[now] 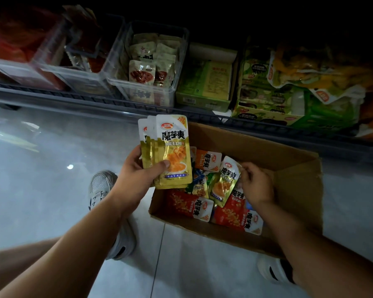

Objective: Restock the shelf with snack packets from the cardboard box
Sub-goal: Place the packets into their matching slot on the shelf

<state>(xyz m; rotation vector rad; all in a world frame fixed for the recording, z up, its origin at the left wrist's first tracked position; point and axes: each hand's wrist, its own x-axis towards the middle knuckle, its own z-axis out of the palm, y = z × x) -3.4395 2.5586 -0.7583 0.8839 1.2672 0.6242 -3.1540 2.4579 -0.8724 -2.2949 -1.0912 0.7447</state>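
Bare forearms reach in from the near edge, and the left grip (136,179) is clenched round a fanned stack of gold packets (170,147), thumb pressed on the front one, holding them upright above the far-left corner of the cardboard box (297,186). Inside the box, the right grip (255,186) has its fingers curled on the top edge of another gold packet (224,181), pinching it where it leans among the rest. Around that packet lie an orange packet (207,161) towards the far wall and two red packets (190,204) along the near side, with a green-and-blue one partly buried between them. The box sits open on the pale tiled floor (41,190), just in front of the shelf (73,97). On the shelf, a clear bin (181,52) holds beige packets, a green carton (205,97) stands to its right, and larger green and yellow bags lie further right. A grey shoe (99,186) shows left of the box, and another shoe (274,269) at its near right corner.
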